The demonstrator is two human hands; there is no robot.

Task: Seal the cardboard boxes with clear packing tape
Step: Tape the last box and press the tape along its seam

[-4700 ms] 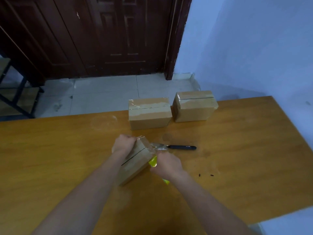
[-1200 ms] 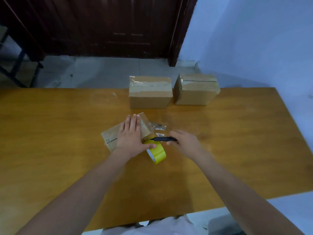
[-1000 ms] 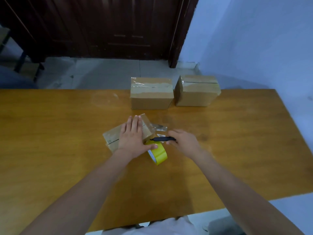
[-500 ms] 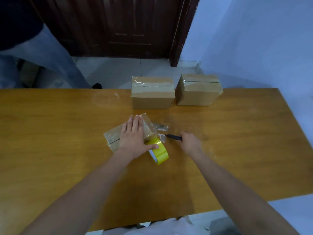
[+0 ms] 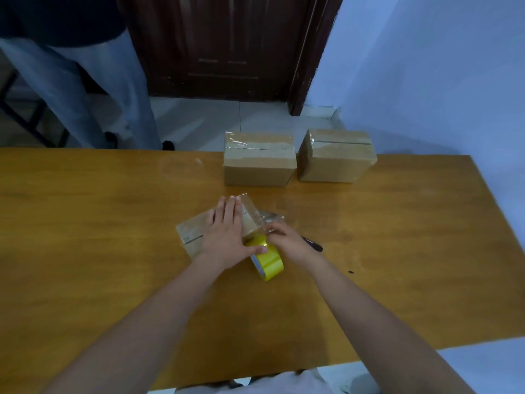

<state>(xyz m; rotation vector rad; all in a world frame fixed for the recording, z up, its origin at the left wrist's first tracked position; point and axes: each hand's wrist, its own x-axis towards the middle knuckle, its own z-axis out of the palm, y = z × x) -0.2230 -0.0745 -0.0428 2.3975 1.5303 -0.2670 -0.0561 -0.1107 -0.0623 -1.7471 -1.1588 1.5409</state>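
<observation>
Small brown cardboard box [image 5: 196, 234] lies near the middle of the orange-brown wooden bench [image 5: 85, 223], its long axis running from near-left to far-right, seam line visible at the left end. Left hand [image 5: 227, 234] rests flat on the box top, fingers [image 5: 228, 207] straight and together, thumb stretched right to touch the yellow roll of clear packing tape [image 5: 268, 260], which stands on edge just beside the box's near-right corner. Right hand [image 5: 287, 240] sits immediately right of that corner, its fingers curled and pinching the loose clear tape strip [image 5: 260, 218] that rises crumpled off the box's right end. So the free tape lies directly between the two hands; right hand is the nearer and already has it. Judgement: strip likely needs cutting or pressing down over the end face while the left pins the box. Black-handled cutter [image 5: 312, 244] lies on the bench just behind the right wrist. Two taped brown cardboard boxes [image 5: 258, 163] stand side by side at the far edge. A standing person's pale trouser legs [image 5: 85, 89] show beyond the bench, far left
</observation>
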